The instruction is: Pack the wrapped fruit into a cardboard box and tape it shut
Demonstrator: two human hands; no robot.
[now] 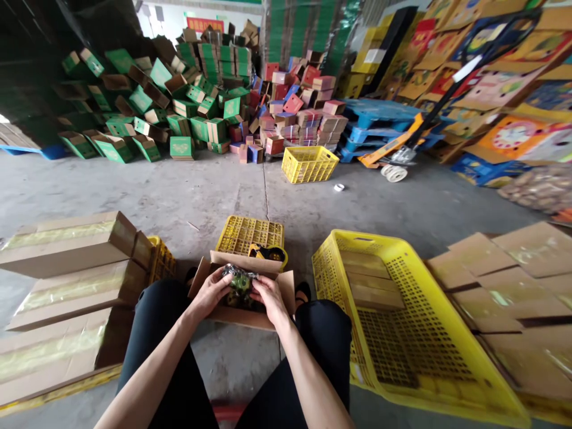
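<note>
a crinkly clear-wrapped bundle of green items is being pressed into a small open brown cardboard box between the knees, left hand and right hand fingers clamped on it; seating it level seems next.

A large yellow crate holding flat cardboard fills the lower right of the frame, with taped cartons stacked beside it. More taped cartons lie at lower left. Across the concrete floor, green boxes heap at upper left, a small yellow crate sits centre, and a pallet jack stands right.
</note>
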